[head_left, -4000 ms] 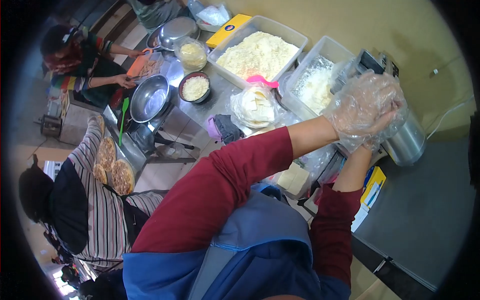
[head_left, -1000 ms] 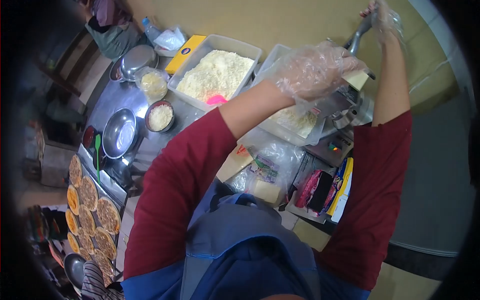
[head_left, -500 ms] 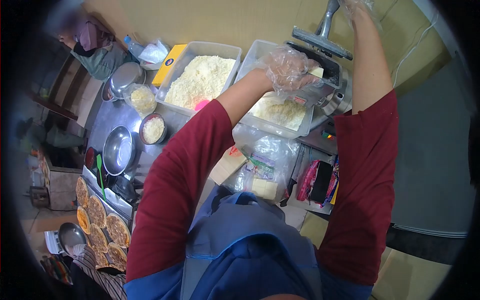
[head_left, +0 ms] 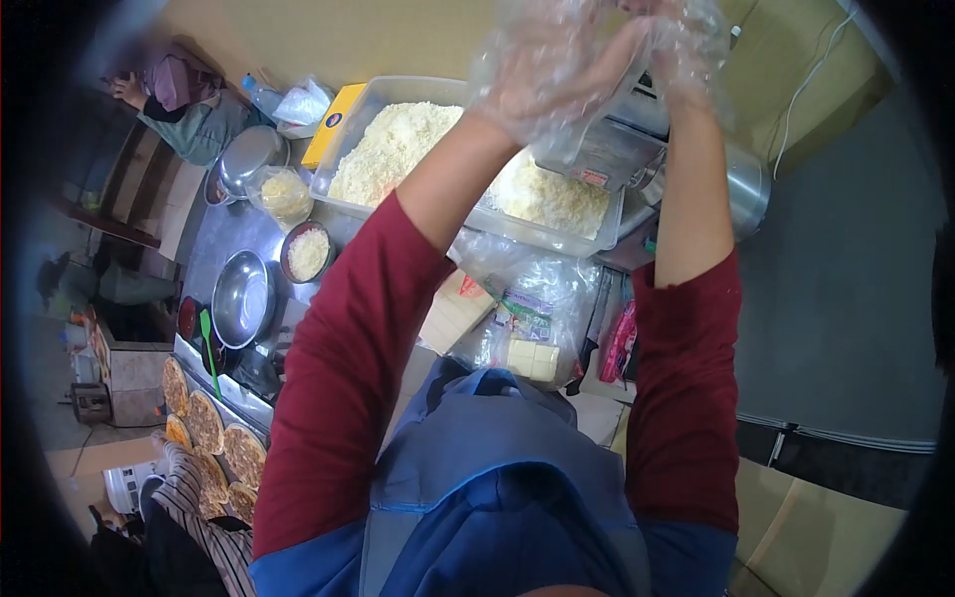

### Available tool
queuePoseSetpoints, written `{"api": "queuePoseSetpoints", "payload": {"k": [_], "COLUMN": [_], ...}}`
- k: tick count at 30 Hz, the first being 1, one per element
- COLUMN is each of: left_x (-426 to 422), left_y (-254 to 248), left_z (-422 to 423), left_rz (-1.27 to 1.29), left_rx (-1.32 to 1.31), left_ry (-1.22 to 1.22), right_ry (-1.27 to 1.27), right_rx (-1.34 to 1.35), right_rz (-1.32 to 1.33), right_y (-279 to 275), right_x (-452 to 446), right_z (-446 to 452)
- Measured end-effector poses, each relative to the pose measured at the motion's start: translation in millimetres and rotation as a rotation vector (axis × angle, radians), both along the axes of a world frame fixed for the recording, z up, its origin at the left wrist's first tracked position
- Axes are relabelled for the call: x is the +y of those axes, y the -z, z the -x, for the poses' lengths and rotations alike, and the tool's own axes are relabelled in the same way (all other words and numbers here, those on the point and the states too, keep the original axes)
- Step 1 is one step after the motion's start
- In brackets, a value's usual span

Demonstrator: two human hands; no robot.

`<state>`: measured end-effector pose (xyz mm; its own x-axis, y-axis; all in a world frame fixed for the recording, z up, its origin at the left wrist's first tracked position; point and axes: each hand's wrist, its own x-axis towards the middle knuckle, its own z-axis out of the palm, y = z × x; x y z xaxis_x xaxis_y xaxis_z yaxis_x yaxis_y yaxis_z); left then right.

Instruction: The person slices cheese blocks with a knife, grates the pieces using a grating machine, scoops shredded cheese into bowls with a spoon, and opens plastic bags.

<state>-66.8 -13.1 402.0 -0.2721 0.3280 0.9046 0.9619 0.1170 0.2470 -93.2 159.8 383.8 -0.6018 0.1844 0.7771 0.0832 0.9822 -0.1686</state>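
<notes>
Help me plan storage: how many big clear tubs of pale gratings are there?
2: one tub beside the yellow box, the other tub to its right, by the steel machine. Arms block some view; more may be hidden.

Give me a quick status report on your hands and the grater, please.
Left hand and right hand raised close together at grater; grip unclear. Grated cheese in tub below. Hands partly block view of grater's top.
</notes>
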Motion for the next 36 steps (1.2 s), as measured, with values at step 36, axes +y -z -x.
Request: {"api": "queuePoseSetpoints", "payload": {"k": [36], "left_x": [29.5], "left_y": [44.5], "left_z": [-24.8], "left_rz": [-0.101], "left_rx": [-0.158], "left_ry": [0.172], "right_ry": [-0.271], "right_rx": [0.314], "right_rz": [0.151], "right_y": [94.3], "right_x": [-20.2], "right_z": [-50.0]}}
